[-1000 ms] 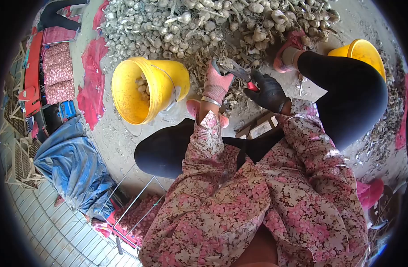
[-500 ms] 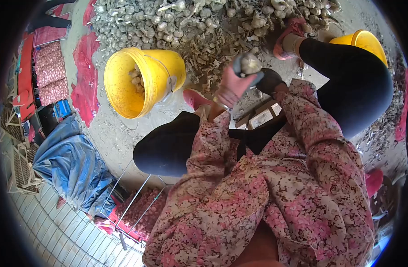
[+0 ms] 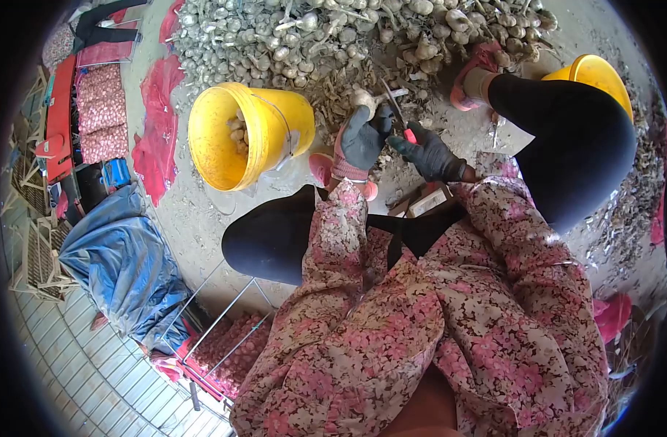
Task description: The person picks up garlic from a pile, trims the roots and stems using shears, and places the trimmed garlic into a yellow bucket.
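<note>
My left hand [image 3: 362,140], in a dark-palmed glove with a pink cuff, is closed around a garlic bulb [image 3: 362,99]. The bulb's stem sticks out to the right. In my right hand [image 3: 434,156], also in a dark glove, is a knife [image 3: 394,104] with a red-pink handle end. Its blade points up and to the left, close to the stem; whether it touches cannot be made out. Beyond both hands lies a large garlic heap [image 3: 297,54] with stems and dry leaves.
Left of my hands, a tipped yellow bucket [image 3: 286,135] has several pieces inside. Another yellow bucket [image 3: 603,80] stands beyond my right knee. Filled net bags [image 3: 102,113], a blue tarp [image 3: 122,255] and a metal frame [image 3: 224,309] occupy the left side. Part of another person shows top left.
My left hand has turned and moved left and down with the garlic bulb. My right hand has shifted down, and its knife now shows. The view has shifted slightly.
</note>
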{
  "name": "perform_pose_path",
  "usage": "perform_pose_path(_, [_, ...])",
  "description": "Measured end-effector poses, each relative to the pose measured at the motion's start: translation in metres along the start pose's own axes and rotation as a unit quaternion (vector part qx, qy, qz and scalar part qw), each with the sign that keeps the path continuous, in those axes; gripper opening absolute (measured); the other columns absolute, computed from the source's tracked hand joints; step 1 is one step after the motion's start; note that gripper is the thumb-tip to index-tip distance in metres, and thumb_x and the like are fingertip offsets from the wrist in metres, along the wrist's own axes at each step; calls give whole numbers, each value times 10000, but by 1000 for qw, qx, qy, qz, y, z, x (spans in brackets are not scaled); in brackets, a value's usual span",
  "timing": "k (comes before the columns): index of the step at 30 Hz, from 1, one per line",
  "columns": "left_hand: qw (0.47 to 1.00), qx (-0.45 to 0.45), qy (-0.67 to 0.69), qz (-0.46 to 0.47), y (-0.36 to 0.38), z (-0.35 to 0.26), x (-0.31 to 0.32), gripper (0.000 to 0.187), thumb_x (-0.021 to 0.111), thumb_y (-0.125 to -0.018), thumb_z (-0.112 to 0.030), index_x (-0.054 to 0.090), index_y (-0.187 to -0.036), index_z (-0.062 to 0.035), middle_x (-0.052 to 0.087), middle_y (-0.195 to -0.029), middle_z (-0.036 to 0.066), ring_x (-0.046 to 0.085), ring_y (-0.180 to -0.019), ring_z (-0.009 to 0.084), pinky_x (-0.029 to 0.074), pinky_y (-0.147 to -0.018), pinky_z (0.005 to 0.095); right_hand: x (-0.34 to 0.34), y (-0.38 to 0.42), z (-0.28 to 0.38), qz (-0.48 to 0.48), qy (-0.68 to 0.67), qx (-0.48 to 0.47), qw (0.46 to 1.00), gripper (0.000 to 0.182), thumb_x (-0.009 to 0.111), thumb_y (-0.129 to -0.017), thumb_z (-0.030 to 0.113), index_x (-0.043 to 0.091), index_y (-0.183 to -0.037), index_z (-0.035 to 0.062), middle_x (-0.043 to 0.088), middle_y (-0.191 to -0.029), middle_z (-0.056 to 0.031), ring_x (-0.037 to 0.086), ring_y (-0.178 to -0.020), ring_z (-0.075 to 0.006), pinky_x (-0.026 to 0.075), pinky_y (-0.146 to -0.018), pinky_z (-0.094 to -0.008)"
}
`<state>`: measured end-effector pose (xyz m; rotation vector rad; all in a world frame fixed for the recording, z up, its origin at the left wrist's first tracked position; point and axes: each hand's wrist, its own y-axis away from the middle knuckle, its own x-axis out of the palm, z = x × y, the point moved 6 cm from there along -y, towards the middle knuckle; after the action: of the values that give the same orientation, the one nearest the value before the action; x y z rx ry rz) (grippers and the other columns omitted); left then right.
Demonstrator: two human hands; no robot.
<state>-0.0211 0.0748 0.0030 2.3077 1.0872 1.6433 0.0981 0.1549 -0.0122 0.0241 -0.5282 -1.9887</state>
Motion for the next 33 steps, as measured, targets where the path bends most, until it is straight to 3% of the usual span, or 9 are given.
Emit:
perform_pose_path(5, [981,192,-17,36,15,-27,45,174,644,-858,-139,593,-998,-50,597,-978,56,549,-882,168,465,-803,300,-4,0,-3,27,-29,169,985,290,625,-877,326,572,-840,43,521,-575,-27,498,-446,-120,389,-393,-310])
perform_pose_path(9, [880,214,382,183,44,-112,67,272,653,-849,-118,554,-1063,16,576,-1153,102,550,-1008,147,483,-826,279,-17,-14,-33,-115,-180,205,955,279,606,-886,330,562,-816,64,490,-536,-33,470,-393,-144,390,-391,-304])
perform_pose_path(13, [967,237,96,-6,-22,-134,0,379,662,-851,-186,542,-1179,-39,594,-1096,81,562,-975,131,472,-782,270,-8,-25,-40,-131,-236,184,945,252,609,-886,315,556,-872,69,537,-611,-42,505,-438,-158,405,-382,-313])
perform_pose_path(14, [941,250,-227,-31,-52,-128,-29,383,649,-855,-152,539,-1216,-82,605,-998,63,601,-892,145,486,-734,269,-7,-24,-36,-113,-219,234,940,292,653,-858,349,558,-902,76,563,-701,-45,548,-515,-165,440,-452,-302])
perform_pose_path(19, [879,67,-414,-227,-185,-82,-99,419,667,-820,-143,535,-1210,-66,612,-1000,113,627,-886,241,501,-744,359,-4,-31,-44,-116,-307,256,909,262,669,-857,320,567,-898,82,573,-704,-45,564,-543,-164,475,-502,-314])
perform_pose_path(22, [641,137,-728,-199,-256,-81,-129,635,729,-748,-213,455,-1305,-73,532,-1210,193,573,-1062,339,489,-865,415,-7,-39,-42,-162,-330,245,897,221,625,-883,283,530,-846,87,510,-624,-26,496,-497,-140,418,-470,-296])
perform_pose_path(24, [466,-68,-819,-327,-248,-71,-83,828,748,-706,-274,330,-1400,-102,306,-1421,232,460,-1220,384,437,-983,416,-7,-44,-34,-171,-319,260,895,218,620,-884,280,528,-840,87,507,-624,-23,490,-493,-139,414,-467,-298])
perform_pose_path(30, [475,-84,-846,-227,-243,-38,-84,879,763,-692,-276,284,-1407,-95,220,-1470,210,434,-1257,355,423,-1007,386,-12,-55,-60,-117,-229,262,930,312,627,-863,357,555,-922,60,576,-682,-72,574,-561,-207,462,-526,-342])
perform_pose_path(33, [581,-2,-796,-168,-232,-22,-107,806,770,-688,-208,341,-1352,-47,354,-1380,186,493,-1182,311,450,-963,373,-40,-61,-40,-164,188,121,961,477,654,-824,401,561,-1099,22,639,-854,-174,642,-766,-323,503,-684,-409])
